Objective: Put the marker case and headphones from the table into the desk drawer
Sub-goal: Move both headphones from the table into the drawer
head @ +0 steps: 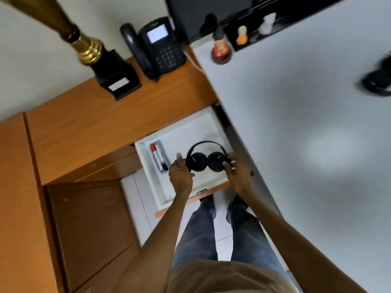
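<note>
Both hands on the black headphones (205, 159) over the open white drawer (163, 193); left hand (180, 174) grip holds one earcup, right hand (239, 173) the other; marker case (159, 155) already inside drawer, left of the phones.

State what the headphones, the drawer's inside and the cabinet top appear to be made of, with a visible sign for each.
Headphones: probably matte black plastic, padded cups.
Drawer inside: smooth white, plastic or painted metal; unclear which.
Cabinet top: orange-brown wood-look surface with faint grain, likely laminate.
</note>
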